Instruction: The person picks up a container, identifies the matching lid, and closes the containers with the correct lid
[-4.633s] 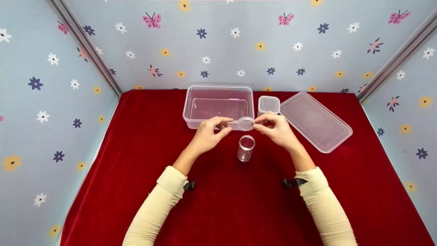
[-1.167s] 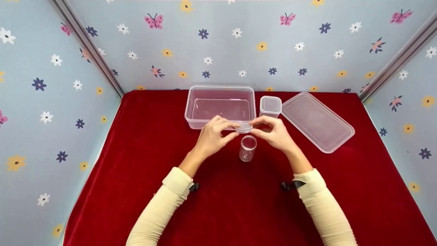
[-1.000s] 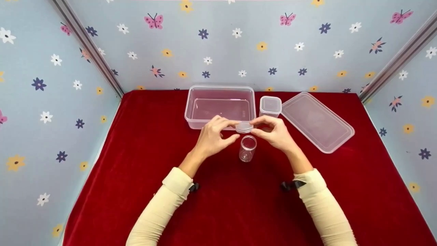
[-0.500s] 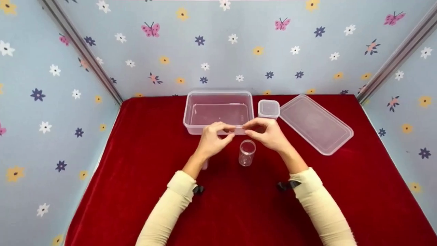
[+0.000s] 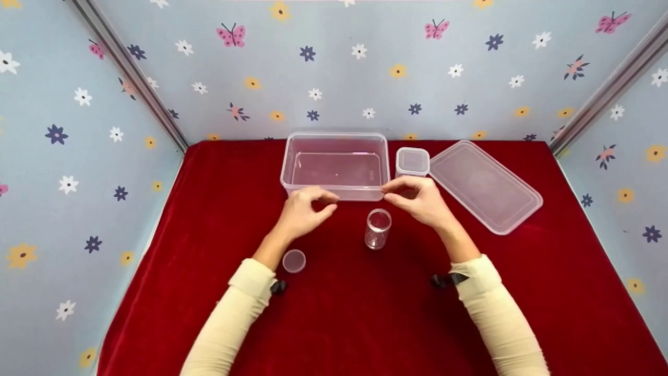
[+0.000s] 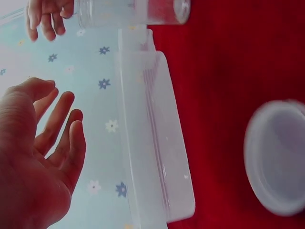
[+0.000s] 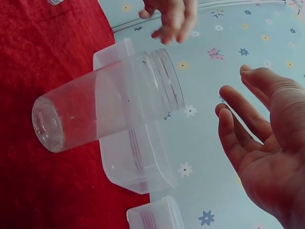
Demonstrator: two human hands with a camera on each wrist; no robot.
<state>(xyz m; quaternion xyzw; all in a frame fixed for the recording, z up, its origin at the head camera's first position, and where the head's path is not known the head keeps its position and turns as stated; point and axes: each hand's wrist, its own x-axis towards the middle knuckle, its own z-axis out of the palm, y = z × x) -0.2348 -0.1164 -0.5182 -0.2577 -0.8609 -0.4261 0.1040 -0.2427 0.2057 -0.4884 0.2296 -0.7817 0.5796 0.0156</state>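
Note:
A round translucent lid (image 5: 294, 261) lies on the red cloth beside my left wrist; the left wrist view shows the lid (image 6: 279, 157) large at the right edge. My left hand (image 5: 308, 210) hovers near the front of a clear rectangular box (image 5: 334, 193), fingers loosely bent around nothing. Across from it my right hand (image 5: 417, 199) is raised, thumb and fingers apart with nothing between them, as the right hand (image 7: 271, 138) in its own wrist view confirms. Below and between them a clear uncapped jar (image 5: 377, 230) stands upright, its threaded neck showing in the right wrist view.
A small lidded square container (image 5: 412, 161) stands right of the box. Beyond it a large rectangular lid (image 5: 485, 185) lies flat on the red cloth (image 5: 360, 324). Flower-patterned panels (image 5: 355, 73) enclose the back and sides.
The round lid, earlier between both hands above the jar, has dropped to the cloth by my left wrist. My left hand has moved left, away from the right; the jar still stands.

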